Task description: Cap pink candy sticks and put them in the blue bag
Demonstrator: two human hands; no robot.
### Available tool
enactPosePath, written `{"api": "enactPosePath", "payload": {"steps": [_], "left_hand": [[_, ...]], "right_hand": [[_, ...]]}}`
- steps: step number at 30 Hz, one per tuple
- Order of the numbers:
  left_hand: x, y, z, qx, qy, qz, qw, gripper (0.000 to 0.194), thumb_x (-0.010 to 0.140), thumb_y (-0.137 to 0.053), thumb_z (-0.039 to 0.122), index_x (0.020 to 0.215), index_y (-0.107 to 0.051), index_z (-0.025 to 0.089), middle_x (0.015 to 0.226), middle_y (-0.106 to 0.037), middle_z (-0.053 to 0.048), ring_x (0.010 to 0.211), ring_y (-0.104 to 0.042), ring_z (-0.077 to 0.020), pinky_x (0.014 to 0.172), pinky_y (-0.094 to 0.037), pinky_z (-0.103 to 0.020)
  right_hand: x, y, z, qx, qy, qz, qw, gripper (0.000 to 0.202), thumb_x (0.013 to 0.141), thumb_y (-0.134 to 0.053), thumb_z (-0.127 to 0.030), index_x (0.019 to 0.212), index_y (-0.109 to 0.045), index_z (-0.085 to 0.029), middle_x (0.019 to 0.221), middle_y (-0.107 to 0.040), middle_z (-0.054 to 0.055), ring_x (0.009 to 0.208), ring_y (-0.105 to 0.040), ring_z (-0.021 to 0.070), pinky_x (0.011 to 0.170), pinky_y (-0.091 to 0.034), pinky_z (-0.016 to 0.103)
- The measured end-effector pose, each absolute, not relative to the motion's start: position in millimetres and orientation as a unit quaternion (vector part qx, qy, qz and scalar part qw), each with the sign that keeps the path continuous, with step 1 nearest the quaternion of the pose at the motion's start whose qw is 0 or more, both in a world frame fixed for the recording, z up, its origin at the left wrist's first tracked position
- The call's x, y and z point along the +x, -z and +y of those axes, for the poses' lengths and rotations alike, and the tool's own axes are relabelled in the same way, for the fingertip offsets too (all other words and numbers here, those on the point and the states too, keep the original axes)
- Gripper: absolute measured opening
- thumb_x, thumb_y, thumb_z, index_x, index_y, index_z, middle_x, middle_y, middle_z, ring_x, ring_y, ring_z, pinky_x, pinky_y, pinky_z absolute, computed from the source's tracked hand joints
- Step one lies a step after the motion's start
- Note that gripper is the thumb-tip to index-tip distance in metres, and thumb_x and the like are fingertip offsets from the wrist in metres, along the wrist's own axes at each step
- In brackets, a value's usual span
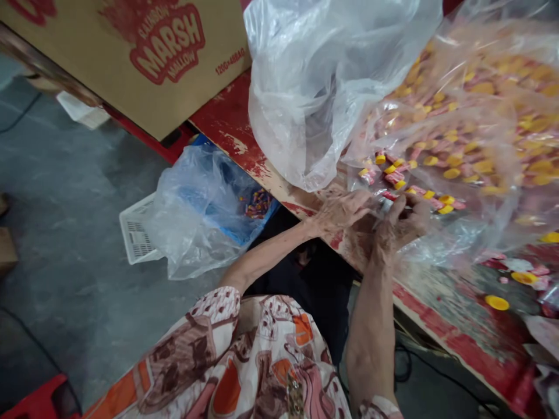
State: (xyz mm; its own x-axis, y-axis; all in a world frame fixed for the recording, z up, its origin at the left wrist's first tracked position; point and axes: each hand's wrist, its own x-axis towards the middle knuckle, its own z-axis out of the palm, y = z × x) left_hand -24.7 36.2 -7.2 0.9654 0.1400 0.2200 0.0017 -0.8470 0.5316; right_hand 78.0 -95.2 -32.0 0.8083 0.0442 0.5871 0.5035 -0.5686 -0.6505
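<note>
Both hands meet at the near edge of the red surface (227, 125), right at the mouth of a large clear plastic bag (332, 81) filled with small pink tubes with yellow caps (437, 157). The loose tubes nearest the hands (395, 174) lie just beyond the fingertips, further in on the surface, spilling out of the bag's opening towards the person.

The left hand (343, 212) lies flat and stretched, fingers pointing to the right and slightly away, touching the crumpled plastic at the bag's mouth; whether it pinches anything I cannot tell. The right hand (402, 224) is curled, its fingers bent up over the plastic, and a pink tube or two (439, 202) lies right at its fingertips. It seems to be closing on plastic or a tube, but motion blur hides which.

The right hand is the nearer one to the row of tubes. Those tubes lie mostly crosswise, their long axes running roughly left to right in front of the fingers.

Lower left, below the surface's edge, a blue bin (244, 221) lined with plastic holds a few more tubes, well apart from both hands. A white basket (137, 233) sits beside it on the floor, and a marshmallow carton (144, 52) stands behind.
</note>
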Motion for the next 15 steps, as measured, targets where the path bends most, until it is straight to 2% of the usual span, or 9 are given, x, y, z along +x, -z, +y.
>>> {"api": "enactPosePath", "payload": {"steps": [3, 8, 12, 15], "left_hand": [[-33, 8, 35, 0.94, -0.15, 0.044, 0.303, 0.023, 0.116, -0.058, 0.029, 0.133, -0.068, 0.017, 0.131, -0.077, -0.02, 0.129, -0.074, -0.0308, 0.111, -0.056, -0.045], [-54, 6, 40, 0.931, -0.175, 0.037, 0.318, 0.017, 0.112, -0.057, 0.021, 0.124, -0.069, 0.017, 0.125, -0.076, -0.02, 0.131, -0.072, -0.032, 0.115, -0.056, -0.046], [-87, 15, 66, 0.9, -0.273, 0.078, 0.33, 0.019, 0.113, -0.054, 0.022, 0.128, -0.065, 0.02, 0.121, -0.077, -0.014, 0.117, -0.074, -0.0264, 0.11, -0.06, -0.044], [-129, 31, 97, 0.859, -0.368, 0.16, 0.316, 0.021, 0.115, -0.052, 0.029, 0.132, -0.062, 0.022, 0.112, -0.075, -0.011, 0.101, -0.074, -0.0229, 0.1, -0.063, -0.041]], "right_hand": [[73, 27, -96, -0.863, 0.266, -0.144, 0.406, 0.03, 0.108, -0.047, -0.04, 0.103, -0.07, -0.02, 0.098, -0.075, 0.016, 0.081, -0.066, 0.0248, 0.079, -0.055, 0.042], [66, 21, -97, -0.889, 0.193, -0.138, 0.392, 0.025, 0.106, -0.051, -0.037, 0.105, -0.069, -0.021, 0.101, -0.074, 0.015, 0.083, -0.067, 0.0249, 0.081, -0.055, 0.042], [61, 14, -92, -0.867, 0.234, -0.112, 0.425, 0.027, 0.108, -0.048, -0.039, 0.108, -0.068, -0.021, 0.105, -0.073, 0.015, 0.092, -0.068, 0.0278, 0.083, -0.054, 0.044], [56, 11, -88, -0.888, 0.165, -0.138, 0.406, 0.022, 0.103, -0.052, -0.034, 0.103, -0.069, -0.021, 0.103, -0.075, 0.014, 0.089, -0.066, 0.0253, 0.085, -0.054, 0.041]]}}
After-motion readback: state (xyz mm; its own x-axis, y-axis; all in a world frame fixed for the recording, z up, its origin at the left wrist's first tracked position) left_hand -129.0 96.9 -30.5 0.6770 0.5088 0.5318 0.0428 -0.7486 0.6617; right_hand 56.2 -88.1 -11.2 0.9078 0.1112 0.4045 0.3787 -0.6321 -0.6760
